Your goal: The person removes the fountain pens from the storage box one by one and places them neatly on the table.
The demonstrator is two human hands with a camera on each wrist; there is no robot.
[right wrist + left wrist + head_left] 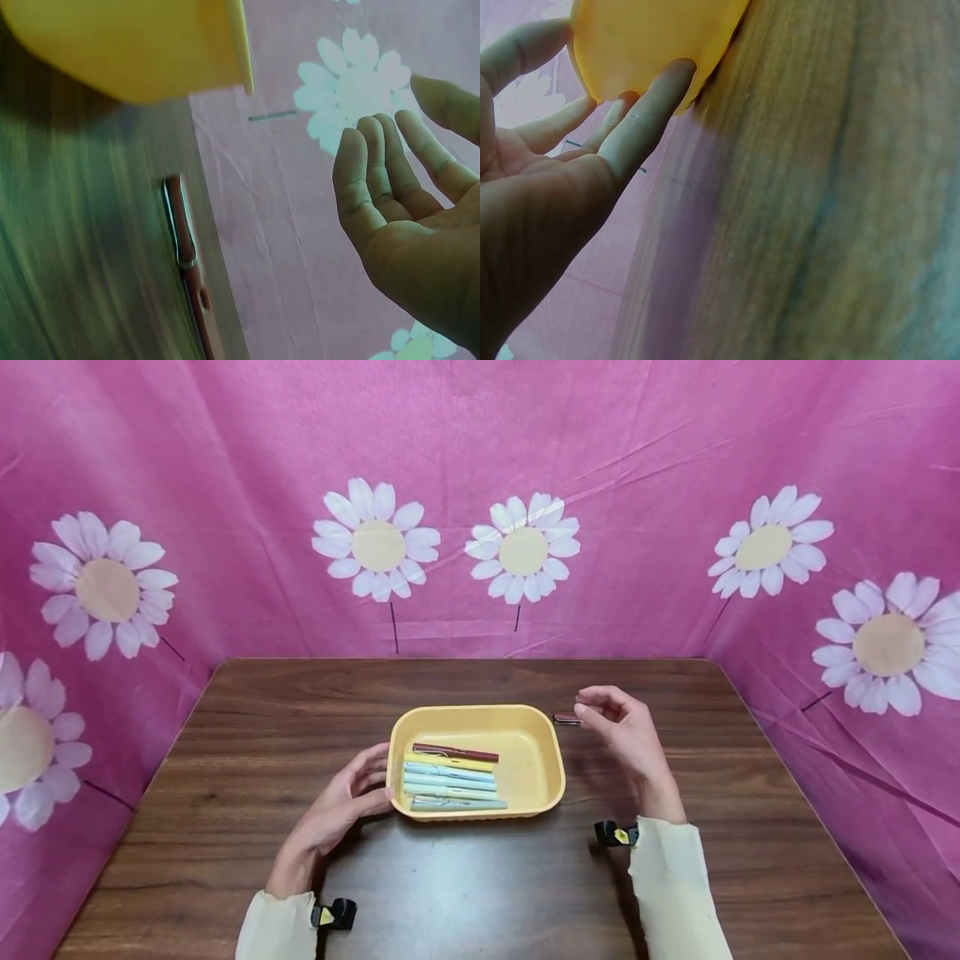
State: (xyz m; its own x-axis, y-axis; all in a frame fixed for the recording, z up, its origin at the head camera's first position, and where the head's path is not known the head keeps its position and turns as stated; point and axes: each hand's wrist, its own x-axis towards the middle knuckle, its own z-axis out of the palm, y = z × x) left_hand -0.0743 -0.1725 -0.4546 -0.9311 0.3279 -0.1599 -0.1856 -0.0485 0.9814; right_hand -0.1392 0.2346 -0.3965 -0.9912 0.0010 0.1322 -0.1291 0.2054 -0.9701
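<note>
My left hand (347, 800) touches the left end of a yellow tray (551, 739) with its fingertips. In the left wrist view those fingers (649, 112) lie fairly straight against the tray's outer wall. Inside the tray several capped pens lie side by side: a dark red pen (457, 752) at the back, a yellow pen (450, 762) beside it, and pale blue, green and grey ones in front. To the tray's right my right hand (618, 727) hovers with nothing in its loosely bent fingers. Below it another dark red pen (184, 232) lies on the table, partly hidden in the head view.
The brown wood-grain table (465, 893) extends around the tray on every side. Behind it and along both sides hangs a pink cloth (450, 427) printed with white daisies. A black wrist camera (617, 833) sits at each cream sleeve (671, 885).
</note>
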